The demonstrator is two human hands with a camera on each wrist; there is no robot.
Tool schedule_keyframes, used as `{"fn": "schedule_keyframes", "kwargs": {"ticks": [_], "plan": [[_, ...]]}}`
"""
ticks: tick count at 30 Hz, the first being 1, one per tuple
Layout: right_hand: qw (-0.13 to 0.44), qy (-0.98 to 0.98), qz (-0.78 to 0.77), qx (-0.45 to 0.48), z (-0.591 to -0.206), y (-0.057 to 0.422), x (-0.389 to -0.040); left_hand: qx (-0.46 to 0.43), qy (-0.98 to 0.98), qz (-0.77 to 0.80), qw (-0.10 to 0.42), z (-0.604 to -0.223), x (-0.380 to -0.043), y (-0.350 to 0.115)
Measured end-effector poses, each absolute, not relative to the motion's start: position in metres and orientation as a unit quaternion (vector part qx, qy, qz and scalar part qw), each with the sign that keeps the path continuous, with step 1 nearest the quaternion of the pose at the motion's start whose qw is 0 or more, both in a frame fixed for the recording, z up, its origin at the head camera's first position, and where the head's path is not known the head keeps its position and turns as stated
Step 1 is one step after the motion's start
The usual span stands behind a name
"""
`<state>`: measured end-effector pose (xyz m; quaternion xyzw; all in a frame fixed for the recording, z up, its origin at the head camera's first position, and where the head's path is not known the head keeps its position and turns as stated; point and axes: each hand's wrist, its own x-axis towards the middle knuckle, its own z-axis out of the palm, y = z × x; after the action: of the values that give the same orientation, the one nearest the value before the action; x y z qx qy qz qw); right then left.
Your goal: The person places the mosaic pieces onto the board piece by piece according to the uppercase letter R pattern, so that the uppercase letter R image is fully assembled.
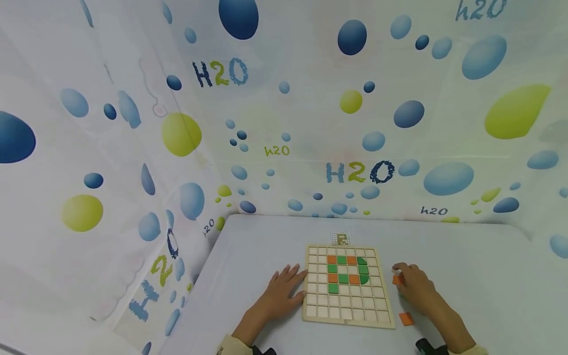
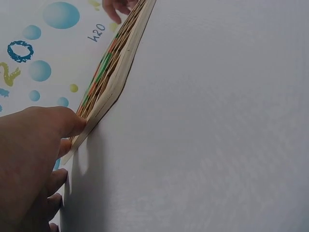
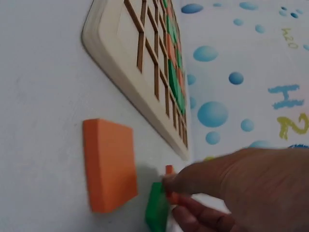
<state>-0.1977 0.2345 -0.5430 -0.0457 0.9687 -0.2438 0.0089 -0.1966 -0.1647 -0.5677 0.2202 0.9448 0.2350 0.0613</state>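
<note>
Resting on a white table (image 1: 257, 246), a wooden board (image 1: 346, 301) is shown in the head view, its grid partly filled with orange and green tiles (image 1: 343, 279) arranged as a letter P, with rounded green pieces (image 1: 362, 261) set at its right corners. A small printed card (image 1: 341, 239) is placed just behind the board's far edge. The left hand (image 1: 284, 291) is laid beside the board with the fingers spread, its grip released, while the right hand (image 1: 417, 290) is held low over the table, to the right of the board, where an orange square (image 1: 396, 280) is partly covered by it; a second orange square (image 1: 406, 319) is left lying nearer the person. From the left wrist, the board is seen nearly edge-on, its rim touched by the left thumb (image 2: 72, 121); nothing is grasped there. The right hand is glimpsed at the top, and what it holds cannot be told from that side. From the right wrist, the first orange square is seen pinched between thumb and fingers, just beside a green tile (image 3: 157, 208), with the second orange square stood nearer the camera and the board beyond.
</note>
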Motion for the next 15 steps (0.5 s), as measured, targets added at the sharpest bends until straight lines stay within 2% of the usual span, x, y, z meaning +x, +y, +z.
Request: {"fn": "schedule_keyframes", "kwargs": {"ticks": [5,15], "plan": [[0.035,0.957,-0.286,-0.035,-0.546,0.236,-0.201,0.22,0.945,0.233,0.064,-0.566,-0.196,-0.164],[0.036,0.952,-0.296,-0.063,-0.548,0.249,-0.202,0.221,0.944,0.236,0.06,-0.563,-0.195,-0.163]]}}
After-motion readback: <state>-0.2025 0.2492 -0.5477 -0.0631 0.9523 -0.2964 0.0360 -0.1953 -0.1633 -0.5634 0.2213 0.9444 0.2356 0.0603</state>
